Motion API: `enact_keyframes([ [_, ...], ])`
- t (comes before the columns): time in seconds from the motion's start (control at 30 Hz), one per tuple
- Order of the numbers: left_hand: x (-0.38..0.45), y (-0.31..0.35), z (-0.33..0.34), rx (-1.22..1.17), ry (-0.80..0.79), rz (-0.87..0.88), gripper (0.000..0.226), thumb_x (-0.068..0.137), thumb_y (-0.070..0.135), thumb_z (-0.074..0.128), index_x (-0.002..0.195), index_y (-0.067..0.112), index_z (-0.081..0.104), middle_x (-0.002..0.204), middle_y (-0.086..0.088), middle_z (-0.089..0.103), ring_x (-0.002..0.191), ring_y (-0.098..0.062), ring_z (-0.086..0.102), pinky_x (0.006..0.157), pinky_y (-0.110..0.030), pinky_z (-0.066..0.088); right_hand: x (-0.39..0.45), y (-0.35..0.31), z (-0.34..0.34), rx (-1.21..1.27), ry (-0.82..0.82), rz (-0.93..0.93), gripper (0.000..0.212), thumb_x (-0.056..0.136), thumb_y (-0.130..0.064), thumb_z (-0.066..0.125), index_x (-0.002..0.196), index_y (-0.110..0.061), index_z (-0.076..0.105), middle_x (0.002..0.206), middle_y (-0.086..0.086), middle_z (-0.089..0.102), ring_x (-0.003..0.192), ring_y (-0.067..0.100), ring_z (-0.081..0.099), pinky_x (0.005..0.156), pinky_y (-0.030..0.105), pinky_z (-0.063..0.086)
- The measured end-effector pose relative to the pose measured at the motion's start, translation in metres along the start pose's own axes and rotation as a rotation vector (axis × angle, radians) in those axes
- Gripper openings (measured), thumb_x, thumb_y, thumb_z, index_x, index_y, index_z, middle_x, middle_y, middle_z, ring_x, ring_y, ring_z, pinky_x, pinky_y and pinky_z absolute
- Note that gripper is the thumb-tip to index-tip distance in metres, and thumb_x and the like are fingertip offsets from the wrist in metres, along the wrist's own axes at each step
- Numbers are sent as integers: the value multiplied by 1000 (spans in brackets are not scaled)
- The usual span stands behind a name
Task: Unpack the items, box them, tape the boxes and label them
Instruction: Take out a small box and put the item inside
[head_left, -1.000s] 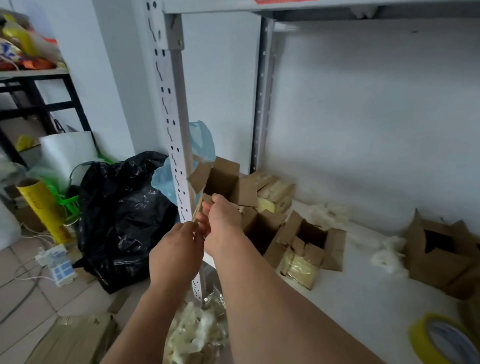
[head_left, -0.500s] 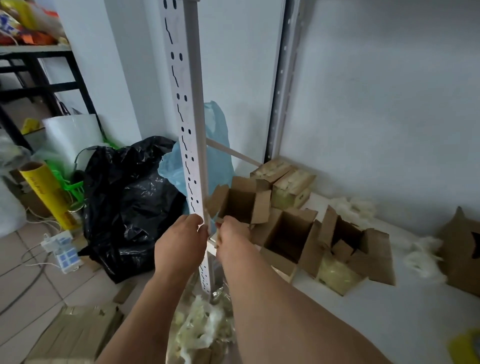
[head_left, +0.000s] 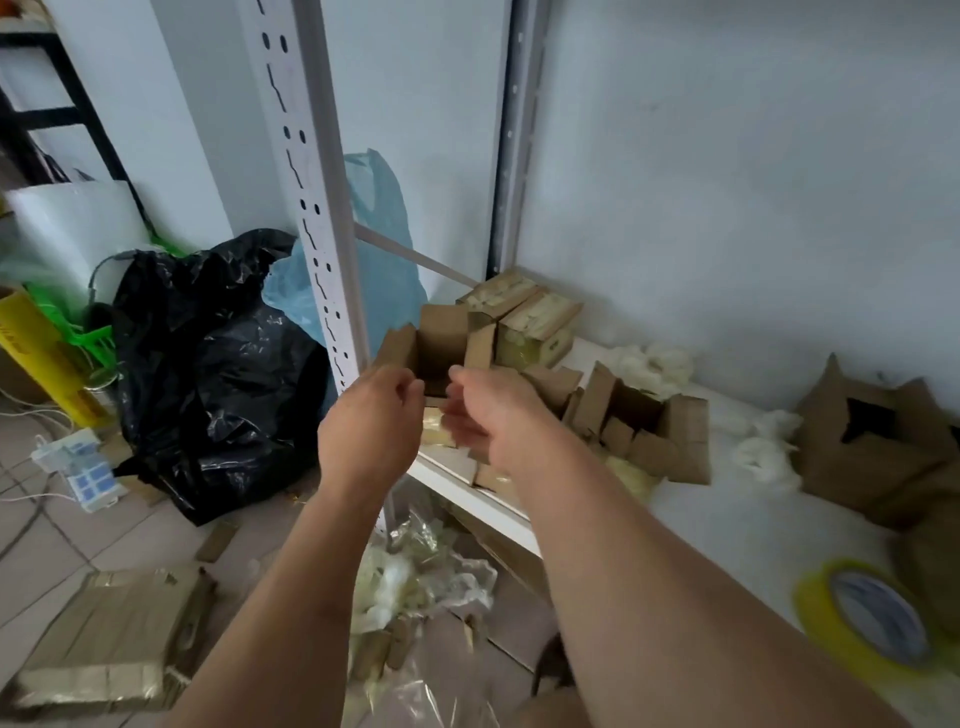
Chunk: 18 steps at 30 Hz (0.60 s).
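A small open cardboard box (head_left: 442, 340) stands with its flaps up at the left end of the white shelf (head_left: 727, 525). Just in front of it are my left hand (head_left: 371, 431) and my right hand (head_left: 493, 415), fingers loosely curled, with nothing visible in them. The right hand is blurred. Behind the box sit two closed boxes (head_left: 524, 317) with yellowish contents. To its right lie more open boxes (head_left: 649, 431) with yellowish packets beside them. A yellow tape roll (head_left: 872, 618) lies at the shelf's near right.
The perforated shelf post (head_left: 311, 208) rises just left of my hands. A black bag (head_left: 208, 364) and a blue bag (head_left: 374, 244) stand on the floor beyond it. Flattened cardboard (head_left: 104, 639) and crumpled plastic wrappers (head_left: 415, 566) litter the floor. White wads (head_left: 763, 447) and a torn brown box (head_left: 872, 436) lie on the shelf.
The open box came down from mid-air onto the shelf's left end. My hands have let go of it and moved apart.
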<state>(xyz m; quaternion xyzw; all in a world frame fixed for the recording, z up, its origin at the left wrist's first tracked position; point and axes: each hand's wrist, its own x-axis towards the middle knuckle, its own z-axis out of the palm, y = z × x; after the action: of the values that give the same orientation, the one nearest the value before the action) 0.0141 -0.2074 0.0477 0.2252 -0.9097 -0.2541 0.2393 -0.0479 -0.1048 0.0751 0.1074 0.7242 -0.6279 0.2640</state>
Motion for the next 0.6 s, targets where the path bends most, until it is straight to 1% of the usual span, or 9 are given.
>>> enact_keyframes([
  [0.07, -7, 25, 5, 1, -17, 76, 23, 98, 34, 48, 100, 22, 67, 98, 4, 64, 81, -16, 55, 67, -32, 46, -4, -5, -29, -187, 90, -109, 26, 94, -32, 56, 101, -10, 68, 94, 5, 70, 86, 20, 66, 86, 41, 58],
  [0.17, -20, 66, 23, 16, -71, 187, 26, 100, 37, 45, 96, 22, 66, 94, 5, 62, 77, -15, 56, 62, -30, 44, -11, -5, -79, -534, 161, -293, 28, 95, -34, 51, 95, -14, 69, 95, 6, 70, 90, 24, 66, 86, 42, 55],
  [0.23, -30, 95, 37, 32, -102, 279, 26, 100, 37, 43, 97, 22, 65, 95, 5, 63, 77, -17, 58, 60, -30, 43, -12, -4, -117, -696, 238, -390, 28, 95, -33, 50, 90, -14, 70, 94, 7, 70, 90, 26, 65, 79, 33, 51],
  [0.3, -42, 126, 52, 31, -115, 365, 26, 100, 35, 44, 98, 20, 64, 95, 2, 62, 79, -21, 61, 59, -31, 43, -11, -1, -160, -758, 344, -441, 27, 94, -31, 49, 79, -15, 66, 87, 7, 69, 84, 27, 64, 69, 29, 45],
  [0.4, -64, 173, 75, -24, -162, 445, 24, 99, 34, 45, 100, 19, 64, 97, 1, 62, 82, -22, 62, 63, -35, 50, -4, 10, -227, -803, 541, -432, 31, 95, -28, 46, 68, -16, 55, 72, 3, 58, 71, 24, 54, 53, 28, 31],
  [0.47, -81, 199, 94, -81, -240, 451, 24, 99, 34, 46, 103, 20, 65, 102, 2, 62, 88, -22, 62, 69, -34, 47, 7, 24, -266, -800, 620, -369, 29, 96, -27, 44, 71, -16, 55, 72, 0, 56, 71, 23, 53, 51, 27, 28],
  [0.53, -94, 217, 116, -112, -351, 437, 23, 99, 36, 47, 107, 22, 64, 110, 5, 62, 90, -19, 63, 72, -34, 45, 26, 41, -296, -805, 624, -292, 23, 95, -27, 45, 80, -16, 58, 79, 0, 57, 79, 23, 54, 61, 28, 36],
  [0.57, -100, 224, 128, -117, -418, 431, 24, 99, 37, 47, 110, 23, 63, 113, 4, 62, 91, -17, 63, 74, -34, 47, 37, 50, -308, -803, 602, -251, 22, 95, -26, 45, 84, -14, 59, 86, 3, 59, 83, 25, 55, 67, 29, 38],
  [0.6, -105, 229, 140, -116, -495, 425, 26, 100, 38, 47, 115, 23, 62, 116, 3, 63, 94, -17, 63, 79, -35, 51, 48, 60, -317, -796, 578, -217, 22, 95, -25, 46, 92, -12, 62, 99, 7, 61, 91, 27, 56, 73, 29, 39],
])
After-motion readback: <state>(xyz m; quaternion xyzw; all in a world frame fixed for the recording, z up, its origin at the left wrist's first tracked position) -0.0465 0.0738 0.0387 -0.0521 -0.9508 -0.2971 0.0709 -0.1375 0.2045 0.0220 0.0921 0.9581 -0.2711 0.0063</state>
